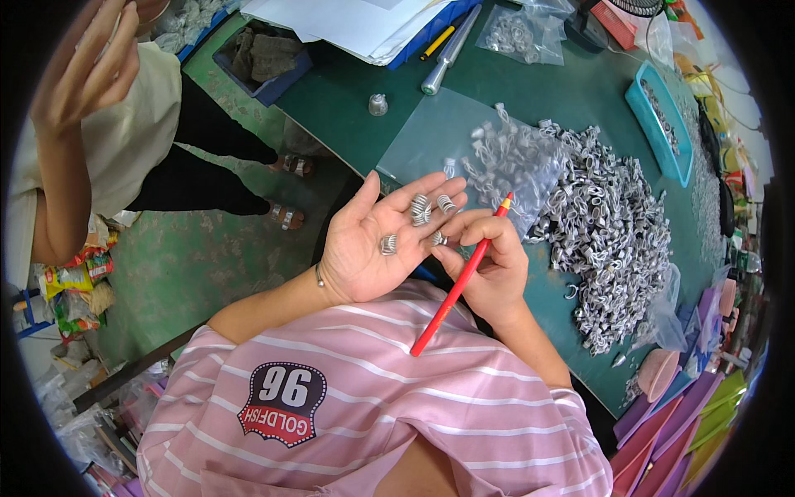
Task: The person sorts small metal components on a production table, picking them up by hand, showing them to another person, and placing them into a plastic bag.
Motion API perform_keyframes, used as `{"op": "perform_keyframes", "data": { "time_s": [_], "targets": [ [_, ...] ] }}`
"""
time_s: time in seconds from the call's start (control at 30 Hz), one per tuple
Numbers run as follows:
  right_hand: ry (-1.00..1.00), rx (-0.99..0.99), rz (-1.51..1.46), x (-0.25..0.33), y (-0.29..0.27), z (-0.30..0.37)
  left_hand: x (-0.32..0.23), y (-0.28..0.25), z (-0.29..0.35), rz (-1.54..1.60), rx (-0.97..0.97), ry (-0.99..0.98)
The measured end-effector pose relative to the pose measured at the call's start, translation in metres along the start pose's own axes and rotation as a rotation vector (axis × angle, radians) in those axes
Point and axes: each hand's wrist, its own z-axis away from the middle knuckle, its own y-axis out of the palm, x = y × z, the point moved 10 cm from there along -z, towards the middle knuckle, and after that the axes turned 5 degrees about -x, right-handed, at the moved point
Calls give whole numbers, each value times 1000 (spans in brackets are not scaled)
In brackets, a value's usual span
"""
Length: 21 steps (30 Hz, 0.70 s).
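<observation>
My left hand [364,240] lies palm up with its fingers stretched out. On the palm and fingers rest small ribbed silver metal rings: a cluster [421,209] near the finger bases, one ring [445,204] on the fingers, and another ring [387,244] near the thumb's base. My right hand [495,263] is closed beside the left fingertips. Between its thumb and index finger it pinches a small silver ring [439,238]. A red pencil [455,294] is tucked in the same hand, slanting across it, its tip pointing up and away from me.
A large heap of silver metal pieces [613,240] covers the right of the green table [348,108]. A clear plastic bag [509,157] lies beside it. Farther off are a teal basket [658,124], papers [356,29] and a grey bin [263,62]. Another person [99,124] stands at the left.
</observation>
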Motion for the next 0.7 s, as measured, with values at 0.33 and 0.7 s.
{"op": "perform_keyframes", "data": {
  "time_s": [0.33, 0.7],
  "targets": [
    [19, -93, -212, -1, -8, 5, 3, 1, 1, 19, -3, -13],
    [400, -161, -779, -30, -11, 8, 8, 2, 2, 35, 13, -43]
  ]
}}
